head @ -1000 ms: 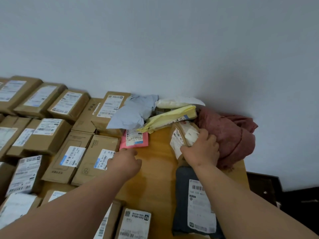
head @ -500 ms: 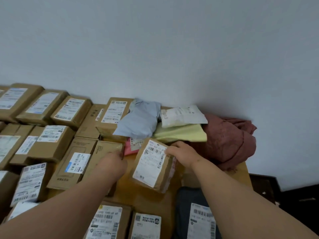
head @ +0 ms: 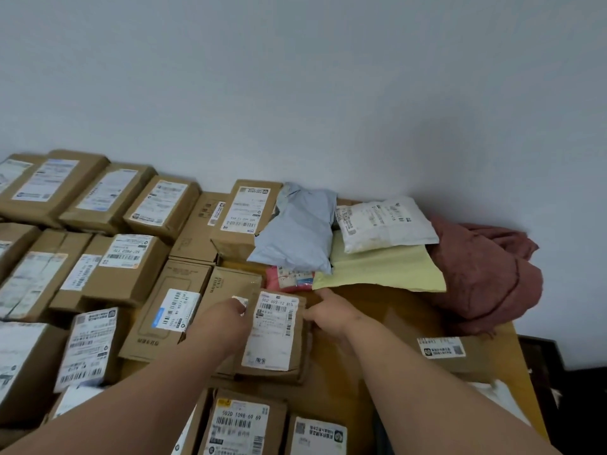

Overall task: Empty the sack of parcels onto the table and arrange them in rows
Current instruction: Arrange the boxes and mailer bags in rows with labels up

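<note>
A brown parcel (head: 272,336) with a white label lies flat on the wooden table (head: 387,320), beside the rows of brown boxes (head: 124,264). My left hand (head: 223,320) curls its fingers over the parcel's upper left edge. My right hand (head: 328,315) touches its right edge, thumb against the side and index finger straight. The reddish sack (head: 486,280) sits crumpled at the back right against the wall.
Against the wall lie a grey mailer (head: 299,231), a white mailer (head: 384,224), a yellow envelope (head: 384,272) and a pink parcel (head: 282,279). Another box (head: 460,354) lies near the table's right edge. More boxes (head: 243,421) sit at the front.
My right hand carried the brown parcel from beside the sack leftward and laid it flat next to the boxes. My left hand moved onto its left edge.
</note>
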A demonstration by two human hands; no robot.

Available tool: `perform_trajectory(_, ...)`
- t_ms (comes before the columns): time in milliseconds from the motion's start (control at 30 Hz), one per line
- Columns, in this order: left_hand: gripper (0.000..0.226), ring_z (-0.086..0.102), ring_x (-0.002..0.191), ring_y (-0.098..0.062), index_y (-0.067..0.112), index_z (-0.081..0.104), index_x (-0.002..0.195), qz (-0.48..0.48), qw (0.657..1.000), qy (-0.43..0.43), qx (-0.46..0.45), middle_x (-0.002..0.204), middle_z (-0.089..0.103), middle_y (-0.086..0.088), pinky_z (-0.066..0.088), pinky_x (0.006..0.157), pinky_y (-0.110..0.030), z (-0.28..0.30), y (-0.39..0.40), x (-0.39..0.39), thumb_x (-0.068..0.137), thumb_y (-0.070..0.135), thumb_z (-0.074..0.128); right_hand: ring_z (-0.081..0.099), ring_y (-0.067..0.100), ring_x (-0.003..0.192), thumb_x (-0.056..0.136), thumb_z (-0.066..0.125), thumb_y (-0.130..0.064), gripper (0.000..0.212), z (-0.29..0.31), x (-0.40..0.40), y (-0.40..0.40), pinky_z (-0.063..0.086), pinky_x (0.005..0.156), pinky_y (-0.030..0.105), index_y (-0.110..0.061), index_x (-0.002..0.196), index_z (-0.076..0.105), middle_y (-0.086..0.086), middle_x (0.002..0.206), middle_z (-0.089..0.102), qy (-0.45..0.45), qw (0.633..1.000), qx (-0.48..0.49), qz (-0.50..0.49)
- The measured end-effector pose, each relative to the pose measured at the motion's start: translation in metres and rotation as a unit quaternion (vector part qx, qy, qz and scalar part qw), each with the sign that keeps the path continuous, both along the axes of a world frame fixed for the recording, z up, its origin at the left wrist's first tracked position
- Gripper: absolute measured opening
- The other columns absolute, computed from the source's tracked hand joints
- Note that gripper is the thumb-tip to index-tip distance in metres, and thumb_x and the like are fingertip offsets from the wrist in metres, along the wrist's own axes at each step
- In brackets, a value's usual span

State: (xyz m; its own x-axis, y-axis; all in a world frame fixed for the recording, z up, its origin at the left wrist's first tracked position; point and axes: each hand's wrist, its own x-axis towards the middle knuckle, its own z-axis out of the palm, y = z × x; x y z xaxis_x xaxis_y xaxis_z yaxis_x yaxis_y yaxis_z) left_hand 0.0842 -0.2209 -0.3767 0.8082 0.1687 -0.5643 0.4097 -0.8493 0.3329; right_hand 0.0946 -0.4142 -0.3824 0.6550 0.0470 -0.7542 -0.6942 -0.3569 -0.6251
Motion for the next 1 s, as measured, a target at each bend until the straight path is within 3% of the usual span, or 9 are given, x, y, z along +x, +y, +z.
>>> perform_trajectory(100,0.049,0.062,0.102,-0.022,0.023,0.05,0.137,0.013,0.999,-0.028,0.019,0.125,0.062,-0.002,0.052,0.091,-0.043,-0.001,-0.004,0.003,0.094,0.044,0.051,0.065,0.025,0.106,0.084,0.062,-0.011,0.039,0.006,0.002,-0.006,0.055,0.093,0.039,-0.017,0.122,0.053,0.01,0.118,0.066,0.021,1.0,-0.007,-0.014)
perform_trajectory(167,0.051,0.059,0.109,-0.024,0.023,0.046,0.139,-0.002,0.997,-0.057,0.047,0.134,0.055,-0.003,0.051,0.092,-0.044,0.002,-0.009,0.007,0.093,0.044,0.052,0.067,0.026,0.104,0.084,0.062,-0.014,0.029,0.016,0.003,-0.016,0.055,0.094,0.044,-0.009,0.112,0.061,0.012,0.111,0.068,0.045,0.998,-0.03,0.024)
perform_trajectory(267,0.04,0.057,0.107,-0.022,0.024,0.051,0.132,-0.053,0.99,-0.114,0.071,0.131,0.054,-0.002,0.049,0.083,-0.037,0.011,-0.026,0.014,0.093,0.035,0.052,0.063,0.028,0.111,0.091,0.059,-0.019,0.035,0.035,0.002,-0.035,0.052,0.099,0.042,-0.004,0.122,0.062,0.014,0.122,0.064,0.015,0.978,-0.132,0.159)
perform_trajectory(367,0.028,0.056,0.096,-0.018,0.026,0.055,0.119,-0.124,0.979,-0.148,0.072,0.116,0.058,0.002,0.047,0.077,-0.033,0.016,-0.052,0.018,0.093,0.034,0.05,0.059,0.031,0.116,0.092,0.054,-0.011,0.038,0.046,-0.004,-0.063,0.05,0.1,0.042,0.0,0.128,0.058,0.017,0.129,0.06,-0.045,0.956,-0.214,0.195)
perform_trajectory(600,0.017,0.054,0.083,-0.017,0.022,0.06,0.105,-0.126,0.977,-0.166,0.047,0.102,0.058,-0.001,0.051,0.073,-0.034,0.01,-0.094,0.007,0.091,0.028,0.052,0.047,0.028,0.128,0.082,0.058,-0.019,0.073,0.03,-0.037,-0.137,0.047,0.103,0.042,-0.03,0.149,0.032,0.005,0.148,0.042,0.033,0.91,-0.285,0.298)
perform_trajectory(733,0.02,0.057,0.084,-0.018,0.024,0.061,0.107,-0.129,0.976,-0.162,0.061,0.104,0.06,-0.002,0.055,0.075,-0.039,0.005,-0.098,0.0,0.092,0.033,0.051,0.027,0.031,0.14,0.086,0.059,-0.018,0.076,0.022,-0.051,-0.15,0.023,0.115,0.051,-0.029,0.152,0.024,0.004,0.157,0.025,0.035,0.847,-0.353,0.396)
perform_trajectory(800,0.023,0.057,0.087,-0.019,0.023,0.061,0.11,-0.125,0.978,-0.156,0.061,0.103,0.061,-0.001,0.054,0.077,-0.038,0.004,-0.098,-0.002,0.092,0.033,0.052,0.027,0.032,0.14,0.087,0.057,-0.019,0.071,0.018,-0.054,-0.15,0.016,0.117,0.053,-0.028,0.151,0.027,0.005,0.158,0.025,0.001,0.833,-0.374,0.408)
perform_trajectory(900,0.026,0.059,0.093,-0.021,0.022,0.062,0.115,-0.114,0.979,-0.157,0.066,0.106,0.063,-0.001,0.052,0.078,-0.036,0.004,-0.098,-0.004,0.094,0.034,0.052,0.039,0.032,0.132,0.085,0.057,-0.026,0.063,0.01,-0.052,-0.149,0.018,0.117,0.053,-0.028,0.144,0.037,0.006,0.144,0.043,-0.044,0.849,-0.366,0.378)
perform_trajectory(1000,0.032,0.06,0.101,-0.021,0.021,0.061,0.123,-0.097,0.981,-0.155,0.063,0.116,0.063,-0.002,0.049,0.078,-0.033,0.008,-0.096,-0.005,0.095,0.033,0.053,0.051,0.026,0.118,0.079,0.063,-0.045,0.061,0.013,-0.043,-0.144,0.035,0.107,0.046,-0.031,0.134,0.041,0.001,0.128,0.054,-0.078,0.901,-0.314,0.289)
